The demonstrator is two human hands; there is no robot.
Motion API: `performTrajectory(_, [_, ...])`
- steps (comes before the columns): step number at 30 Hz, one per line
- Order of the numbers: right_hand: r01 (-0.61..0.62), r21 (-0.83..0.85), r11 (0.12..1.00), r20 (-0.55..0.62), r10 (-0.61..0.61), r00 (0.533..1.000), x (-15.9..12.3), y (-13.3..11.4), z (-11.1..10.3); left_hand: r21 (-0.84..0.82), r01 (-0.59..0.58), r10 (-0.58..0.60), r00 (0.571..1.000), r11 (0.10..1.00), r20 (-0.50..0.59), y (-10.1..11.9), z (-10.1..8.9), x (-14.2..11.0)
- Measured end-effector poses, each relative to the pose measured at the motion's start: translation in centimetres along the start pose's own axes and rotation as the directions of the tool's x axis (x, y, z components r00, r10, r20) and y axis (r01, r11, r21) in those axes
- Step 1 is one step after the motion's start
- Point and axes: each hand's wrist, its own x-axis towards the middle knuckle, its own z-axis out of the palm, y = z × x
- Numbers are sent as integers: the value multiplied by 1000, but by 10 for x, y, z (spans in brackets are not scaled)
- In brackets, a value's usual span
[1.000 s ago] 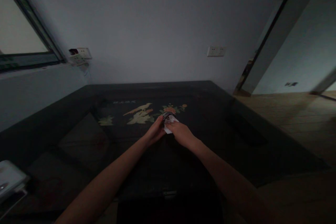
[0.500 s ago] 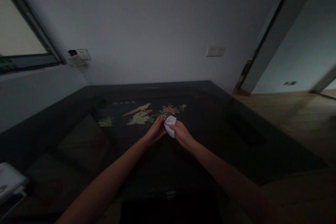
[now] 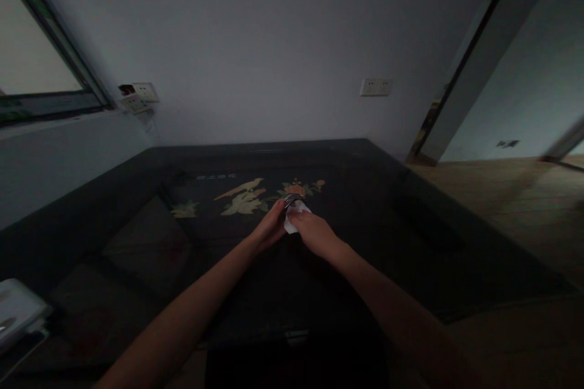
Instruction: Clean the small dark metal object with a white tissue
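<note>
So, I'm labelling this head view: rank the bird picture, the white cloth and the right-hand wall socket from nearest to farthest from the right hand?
1. White cloth: held in the right hand.
2. Bird picture: left, on the table.
3. Right-hand wall socket: on the wall beyond.

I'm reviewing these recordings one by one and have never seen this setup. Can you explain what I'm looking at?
There is no machine here: one camera, worn on a person's head, looks forward and down. The bare left hand holds a small dark object, too unclear to identify, while the right hand holds a white cloth or tissue against it. Below is a dark table with a bird-and-flower decoration. A white object sits at the view's left edge.
</note>
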Motion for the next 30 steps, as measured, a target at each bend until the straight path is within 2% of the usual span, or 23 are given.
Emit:
performTrajectory(3, [37,-36,999,1,-37,999,0,1,-1,5,1,-1,1000,1000,0,-2,-1,2])
performTrajectory(6, [41,2,999,19,-41,999,0,3,0,14,-9,9,1000,1000,11,-1,-2,1])
performTrajectory(8, [14,88,996,8,-15,1000,0,3,2,26,-15,14,1000,1000,9,0,-2,0])
performTrajectory(11, [-56,344,937,-23,68,997,3,4,9,48,-15,15,1000,999,-11,1,-2,-2])
performTrajectory(13, [-83,572,816,-45,133,990,7,3,14,48,-10,11,1000,999,-29,1,-2,-2])
performTrajectory(14, [-88,688,720,-49,168,985,9,2,16,45,-6,7,999,999,-35,1,-2,-1])
performTrajectory(16, [-85,879,468,-37,244,969,13,-1,21,39,-1,3,999,999,-42,0,-2,-1])
performTrajectory(18, [-52,973,223,-22,317,948,16,-4,24,33,-6,8,999,999,-50,0,-1,-1])
performTrajectory(19, [-28,990,137,-22,347,938,16,-5,25,31,-12,14,998,999,-53,0,0,-1])
performTrajectory(21, [0,998,56,-22,389,921,17,-5,26,32,-22,23,998,999,-57,0,1,-1])
performTrajectory(23, [-25,996,86,-12,398,917,16,-3,26,42,-23,25,998,999,-54,0,3,-2])
performTrajectory(25, [-69,974,216,-15,364,931,14,0,24,54,-23,25,998,998,-55,1,3,-3])
performTrajectory(27, [-97,895,435,-39,293,955,12,1,21,59,-17,21,998,998,-60,1,3,-3])
performTrajectory(30, [-112,610,784,-56,184,981,8,0,16,61,12,-8,997,998,-72,2,2,-3])
